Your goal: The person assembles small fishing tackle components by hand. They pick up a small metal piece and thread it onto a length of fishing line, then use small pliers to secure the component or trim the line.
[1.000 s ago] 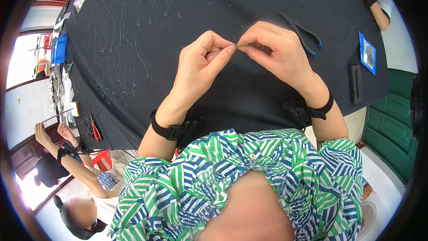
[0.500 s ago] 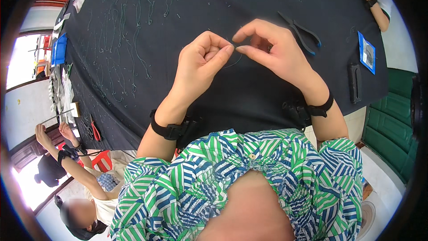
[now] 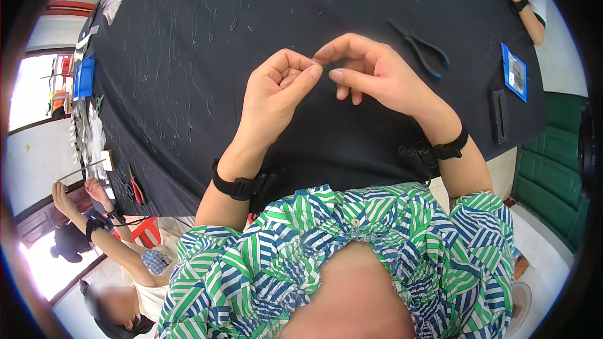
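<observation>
Above the black cloth (image 3: 352, 144), my left hand (image 3: 273, 97) is closed in a pinch, thumb pressed to index finger. Whatever sits between those fingertips is too small to make out. My right hand (image 3: 383, 78) curves in from the other side, its index fingertip at the tips of the left fingers. Its thumb stands apart from that finger, and its other fingers hang loosely curled below. I see nothing held in it. To the right of the right hand lie dark pliers (image 3: 419, 47) with blue handle ends, their handles spread.
Thin dark green threads (image 3: 193, 56) lie in rows across the cloth's left part. A blue packet (image 3: 514, 72) and a black case (image 3: 498, 116) lie at the right. Red-handled pliers (image 3: 135, 188) lie near a co-worker's hands (image 3: 94, 188); another person's arm (image 3: 524, 9) is at upper right.
Both hands have shifted slightly left. My right index finger has stretched toward the left fingertips, and the right lower fingers have dropped into view. The thin line seen below the fingertips no longer shows.
</observation>
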A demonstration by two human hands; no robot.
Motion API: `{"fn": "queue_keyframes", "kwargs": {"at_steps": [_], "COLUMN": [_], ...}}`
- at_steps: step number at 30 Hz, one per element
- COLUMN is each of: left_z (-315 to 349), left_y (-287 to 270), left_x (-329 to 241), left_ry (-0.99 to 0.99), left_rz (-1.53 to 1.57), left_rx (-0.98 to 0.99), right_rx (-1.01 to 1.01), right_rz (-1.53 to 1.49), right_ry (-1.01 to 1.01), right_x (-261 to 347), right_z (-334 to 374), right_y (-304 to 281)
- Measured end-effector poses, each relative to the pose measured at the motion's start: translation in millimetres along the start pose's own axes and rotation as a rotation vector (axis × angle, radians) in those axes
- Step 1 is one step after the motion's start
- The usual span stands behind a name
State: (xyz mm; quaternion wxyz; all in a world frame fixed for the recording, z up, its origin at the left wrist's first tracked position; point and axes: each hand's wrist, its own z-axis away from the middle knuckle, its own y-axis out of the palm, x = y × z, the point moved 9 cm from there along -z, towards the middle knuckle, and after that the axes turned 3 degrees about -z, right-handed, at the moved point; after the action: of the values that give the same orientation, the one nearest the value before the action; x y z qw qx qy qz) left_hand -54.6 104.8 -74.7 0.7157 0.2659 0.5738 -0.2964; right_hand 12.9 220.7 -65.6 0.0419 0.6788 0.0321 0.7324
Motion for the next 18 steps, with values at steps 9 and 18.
{"fn": "queue_keyframes", "kwargs": {"at_steps": [9,18], "left_z": [1,-1], "left_y": [5,4], "left_x": [4,9], "left_ry": [-0.038,-0.046], "left_rz": [0.129,0.302], "left_rx": [0.034,0.049], "right_rx": [-0.044,-0.067], "right_rz": [-0.116,-0.251], "right_ry": [-0.023,0.000], "right_x": [-12,-26], "right_z": [-5,-7], "right_y": [-5,6]}}
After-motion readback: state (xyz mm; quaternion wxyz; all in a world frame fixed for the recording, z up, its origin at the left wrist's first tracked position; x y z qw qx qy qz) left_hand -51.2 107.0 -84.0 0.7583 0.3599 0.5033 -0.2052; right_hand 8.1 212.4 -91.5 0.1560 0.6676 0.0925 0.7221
